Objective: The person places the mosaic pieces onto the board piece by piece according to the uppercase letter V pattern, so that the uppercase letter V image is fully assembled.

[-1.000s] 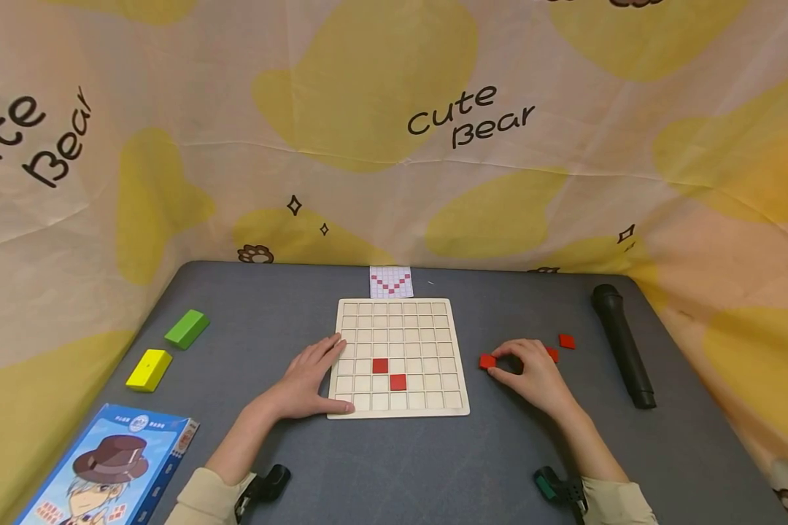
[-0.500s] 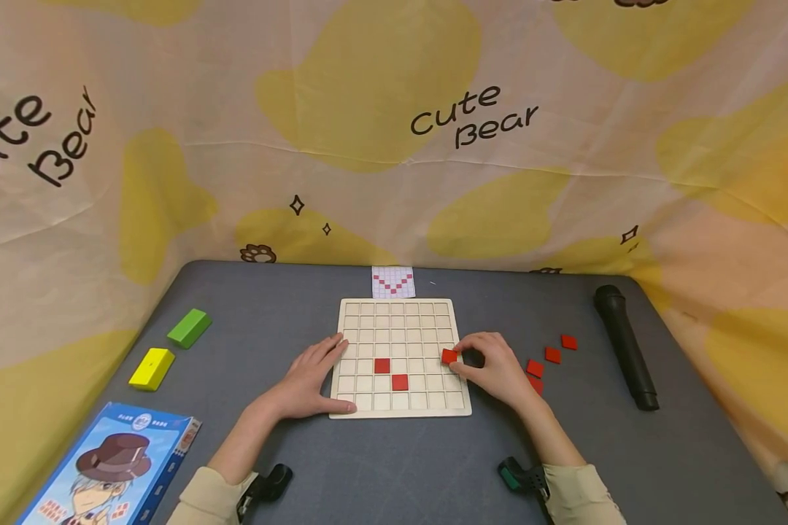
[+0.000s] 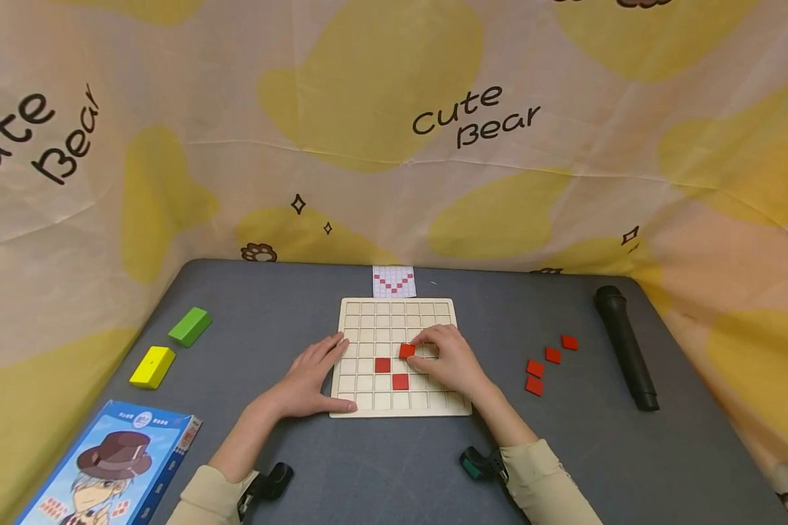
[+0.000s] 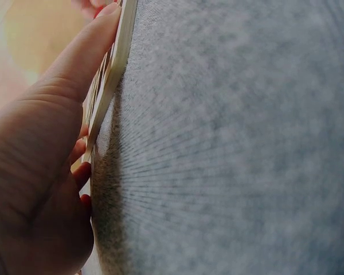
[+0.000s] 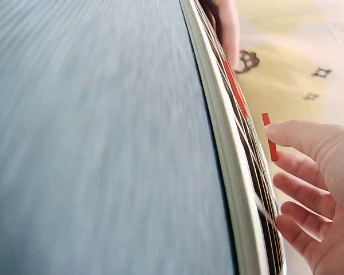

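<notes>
A pale wooden grid board point(image 3: 368, 322) lies in the middle of the table, with two red square tiles set in it, one tile point(image 3: 382, 365) just up and left of the other tile point(image 3: 400, 382). My left hand point(image 3: 305, 380) rests along the board's left edge, thumb on the front left corner and fingers extended. Between thumb and forefinger, my right hand point(image 3: 454, 359) pinches another red tile point(image 3: 407, 351) over the middle of the board. The right wrist view shows this held tile point(image 5: 270, 136) edge-on, raised above the board's surface.
Several loose red tiles point(image 3: 552, 355) lie right of the board. A small pattern card point(image 3: 394, 282) sits behind it. A black microphone point(image 3: 626, 347) is at far right. A green block point(image 3: 190, 327), a yellow block point(image 3: 152, 367) and a blue box point(image 3: 111, 467) are on the left.
My right hand has carried the pinched red tile leftward, from the table right of the board to over the board's middle. The left hand keeps its place on the edge.
</notes>
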Demonstrator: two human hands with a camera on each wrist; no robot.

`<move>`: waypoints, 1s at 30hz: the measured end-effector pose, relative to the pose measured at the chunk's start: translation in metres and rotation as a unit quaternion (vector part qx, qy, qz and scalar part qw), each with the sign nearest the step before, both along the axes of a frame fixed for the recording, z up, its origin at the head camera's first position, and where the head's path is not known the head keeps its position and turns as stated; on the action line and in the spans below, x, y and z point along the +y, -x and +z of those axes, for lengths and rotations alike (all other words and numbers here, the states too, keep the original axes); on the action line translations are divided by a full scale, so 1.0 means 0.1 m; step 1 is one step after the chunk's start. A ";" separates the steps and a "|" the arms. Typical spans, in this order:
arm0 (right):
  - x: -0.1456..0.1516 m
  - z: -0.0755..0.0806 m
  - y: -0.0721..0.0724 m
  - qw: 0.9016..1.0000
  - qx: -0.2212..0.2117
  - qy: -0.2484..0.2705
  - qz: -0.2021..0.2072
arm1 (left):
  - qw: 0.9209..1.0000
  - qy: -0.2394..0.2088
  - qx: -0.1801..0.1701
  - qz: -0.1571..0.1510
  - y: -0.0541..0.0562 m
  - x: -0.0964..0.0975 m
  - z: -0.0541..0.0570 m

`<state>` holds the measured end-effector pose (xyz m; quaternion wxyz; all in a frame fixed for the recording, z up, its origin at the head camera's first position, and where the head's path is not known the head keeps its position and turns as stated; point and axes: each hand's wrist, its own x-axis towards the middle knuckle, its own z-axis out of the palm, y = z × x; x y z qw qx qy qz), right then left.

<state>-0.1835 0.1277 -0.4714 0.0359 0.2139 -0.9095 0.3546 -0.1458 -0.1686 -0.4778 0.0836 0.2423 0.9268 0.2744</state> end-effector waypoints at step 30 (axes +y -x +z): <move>-0.71 -0.04 0.06 0.998 0.037 -0.040 0.004 | 1.000 -0.002 0.005 -0.005 0.00 -0.01 -0.01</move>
